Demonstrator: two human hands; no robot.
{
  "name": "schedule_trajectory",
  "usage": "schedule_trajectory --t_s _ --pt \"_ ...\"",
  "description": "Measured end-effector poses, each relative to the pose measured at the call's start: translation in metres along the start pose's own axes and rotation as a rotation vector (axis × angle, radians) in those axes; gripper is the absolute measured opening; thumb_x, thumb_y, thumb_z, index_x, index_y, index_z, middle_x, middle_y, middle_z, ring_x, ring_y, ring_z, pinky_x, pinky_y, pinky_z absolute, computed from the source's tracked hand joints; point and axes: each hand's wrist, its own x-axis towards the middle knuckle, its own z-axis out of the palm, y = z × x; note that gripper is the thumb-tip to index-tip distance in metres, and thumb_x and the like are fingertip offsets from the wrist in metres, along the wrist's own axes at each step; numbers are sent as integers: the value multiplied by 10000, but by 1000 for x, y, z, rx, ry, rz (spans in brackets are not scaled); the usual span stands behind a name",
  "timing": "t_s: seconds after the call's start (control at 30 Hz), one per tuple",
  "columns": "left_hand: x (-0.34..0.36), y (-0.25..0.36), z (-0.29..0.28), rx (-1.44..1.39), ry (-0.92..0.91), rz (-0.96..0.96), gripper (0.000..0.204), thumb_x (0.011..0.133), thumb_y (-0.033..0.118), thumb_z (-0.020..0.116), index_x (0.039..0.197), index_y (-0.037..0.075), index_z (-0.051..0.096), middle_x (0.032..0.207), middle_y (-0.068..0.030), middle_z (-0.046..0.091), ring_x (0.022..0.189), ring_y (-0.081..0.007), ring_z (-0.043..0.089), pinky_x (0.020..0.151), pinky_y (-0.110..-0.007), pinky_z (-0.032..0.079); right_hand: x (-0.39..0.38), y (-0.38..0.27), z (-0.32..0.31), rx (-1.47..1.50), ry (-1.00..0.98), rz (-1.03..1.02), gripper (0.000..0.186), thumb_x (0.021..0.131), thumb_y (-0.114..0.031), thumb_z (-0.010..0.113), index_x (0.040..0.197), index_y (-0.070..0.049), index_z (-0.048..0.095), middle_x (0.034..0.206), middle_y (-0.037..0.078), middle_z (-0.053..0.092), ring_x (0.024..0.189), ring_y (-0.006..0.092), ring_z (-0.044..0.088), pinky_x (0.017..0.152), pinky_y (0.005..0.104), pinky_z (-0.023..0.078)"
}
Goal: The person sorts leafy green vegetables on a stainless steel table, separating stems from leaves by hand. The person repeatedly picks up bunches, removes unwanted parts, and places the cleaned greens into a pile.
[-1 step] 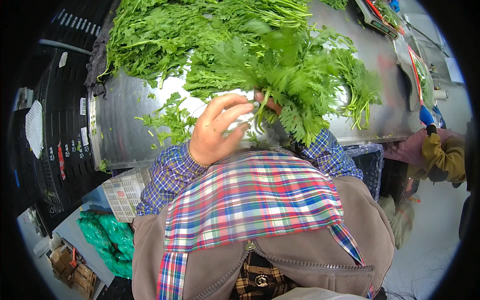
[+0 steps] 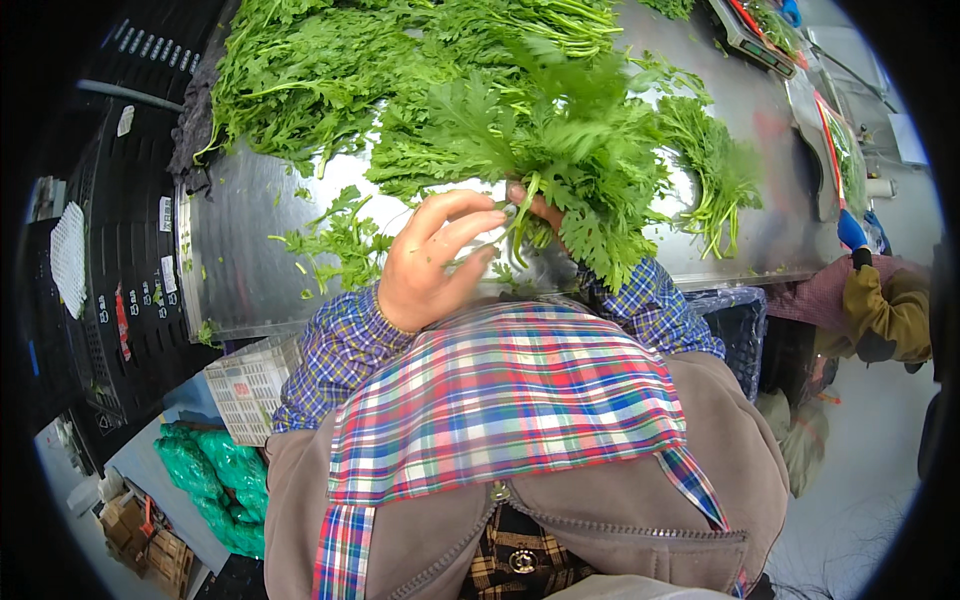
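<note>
Leafy greens [image 2: 300, 70] are piled across the steel table [image 2: 230, 260], with loose sprigs [image 2: 345, 240] nearer its front edge. My right hand [image 2: 535, 205] grips a bunch of greens [image 2: 590, 180] by the stems; leaves hide much of that hand, and the upper leaves are blurred. My left hand [image 2: 435, 255] is just left of those stems, fingers bent but apart, close to a thin stem. A smaller bunch [image 2: 715, 170] lies at the right.
Black crates [image 2: 120, 250] stand at the left, a white crate [image 2: 250, 390] and green bags [image 2: 210, 480] below. A dark bin [image 2: 730, 330] is under the right edge. A scale [image 2: 755, 45] sits at far right, where another person's blue-gloved hand [image 2: 850, 230] touches a bag [image 2: 840, 150].
The leaves of the held bunch have shifted very slightly. Otherwise my hands and the things around them look the same.
</note>
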Motion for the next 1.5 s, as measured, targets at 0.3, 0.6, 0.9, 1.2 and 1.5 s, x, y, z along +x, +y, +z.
schedule_trajectory --t_s 0.3,0.6,0.9,1.2,1.5 --pt "-3 -3 1 -51 -6 -90 348 710 -1 662 1049 60 613 1075 -119 577 928 -279 567 801 -367 465 -3 0 5 119 10 45 292 825 -230 618 1065 -63 610 999 86 644 919 215 601 773 333 474" --pt "32 9 9 224 -112 77 485 575 100 743 1043 145 622 1192 -53 545 1086 -300 471 923 -418 393 -18 5 13 394 -57 86 320 841 -219 629 1108 -44 600 1043 94 642 948 200 593 816 323 470" --pt "9 -18 -2 97 -1 -197 318 670 -50 574 969 54 603 1061 -154 574 961 -327 570 829 -369 474 -10 -21 14 849 -291 378 393 849 -234 646 1189 -49 577 1136 87 620 1018 195 567 894 304 438" --pt "7 -25 3 14 98 -339 346 704 -8 608 1047 27 577 1043 -150 596 966 -309 585 825 -340 476 -15 -40 0 1125 -307 626 360 832 -226 679 1107 1 629 1095 82 644 1027 155 576 925 273 420" --pt "-12 -38 4 -48 75 -503 284 809 15 613 1088 20 564 965 -73 621 811 -160 583 750 -287 471 -49 -24 -84 861 -314 757 253 796 -286 701 839 -37 722 860 67 698 916 135 602 906 245 402"
